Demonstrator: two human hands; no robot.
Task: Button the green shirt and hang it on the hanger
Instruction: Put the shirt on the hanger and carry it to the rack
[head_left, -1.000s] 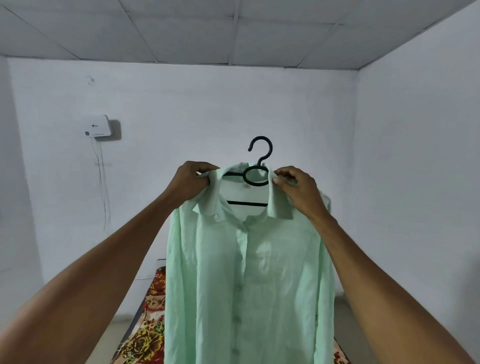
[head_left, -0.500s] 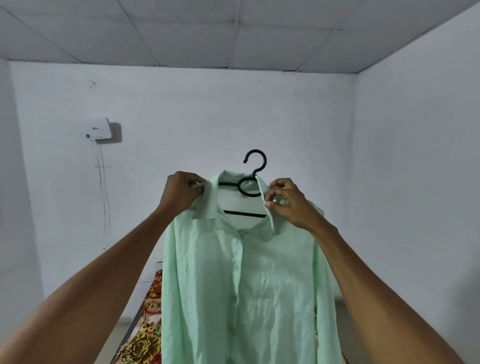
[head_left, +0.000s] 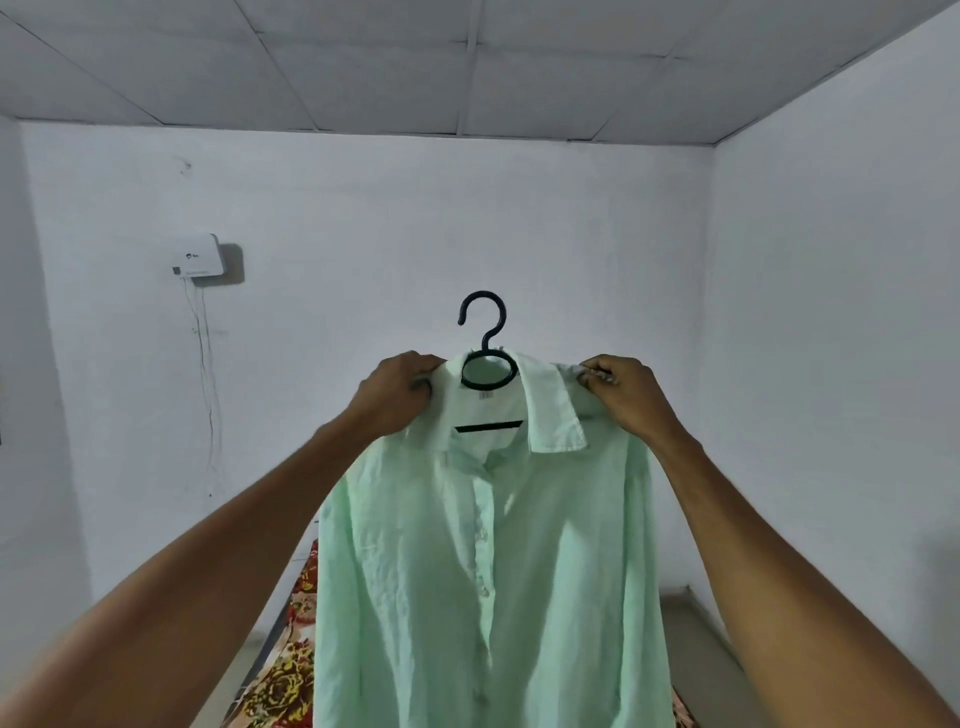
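With its front placket closed down the visible length, the pale green, crinkled cotton shirt (head_left: 483, 571) hangs in mid-air in front of the person, held up at shoulder level. Several small buttons sit fastened along the placket; the topmost part of the neck stands open, and whether a collar button remains undone cannot be determined. The lower hem is out of view.

The black plastic hanger (head_left: 485, 364) is already inside the garment: its hook rises above the collar, its loop sits at the neckline, and its crossbar shows through the neck opening. Buttoning and mounting therefore appear largely complete.

The left hand (head_left: 397, 397) pinches the fabric at the left side of the collar. The right hand (head_left: 621, 392) pinches the fabric at the right shoulder seam. Each grip is narrow and holds cloth only.

Remaining work, by judgement: square the shoulders on the hanger and settle the collar.

Below the shirt lies a floral-patterned bed cover (head_left: 291, 670). A white wall-mounted box (head_left: 200, 255) sits on the back wall.
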